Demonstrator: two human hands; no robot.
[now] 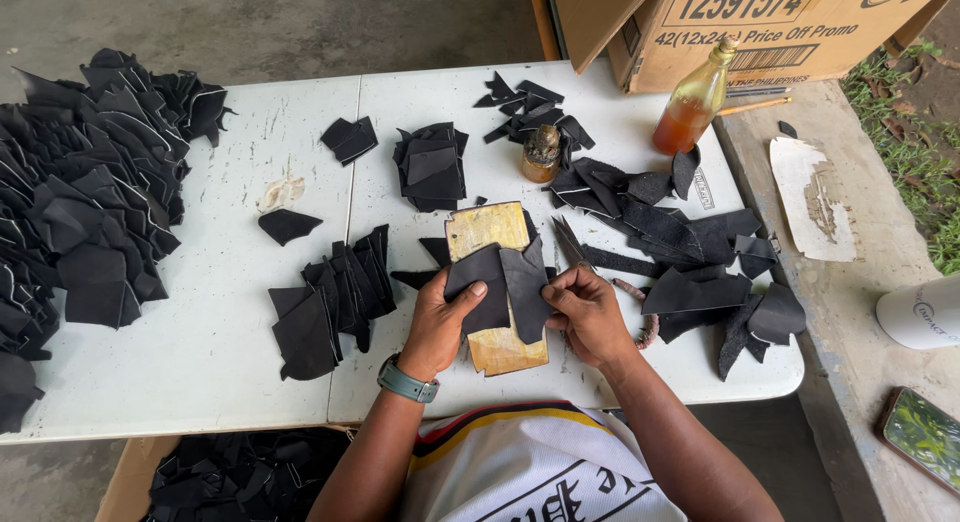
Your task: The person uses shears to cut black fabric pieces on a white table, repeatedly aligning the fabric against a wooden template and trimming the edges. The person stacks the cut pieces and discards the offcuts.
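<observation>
While you press two black leather pieces (500, 287) flat on the worn wooden board (495, 232) at the white table's (220, 352) near edge, judge them thin, light, limp and apt to slide. Your left hand (440, 322) pins the left piece, thumb on top; your right hand (585, 312) pinches the right piece's edge with closed fingers. Grip near the overlapping edges, since floppy corners will likely fold.

A wooden board (497, 282) lies at the table's (220, 342) near edge, with leather pieces (500, 287) on it. A big heap (85, 202) lies far left, a smaller pile (335, 297) just left of the board, scraps (690, 262) to its right. Behind stand a small jar (541, 154) and a bottle (695, 102).
</observation>
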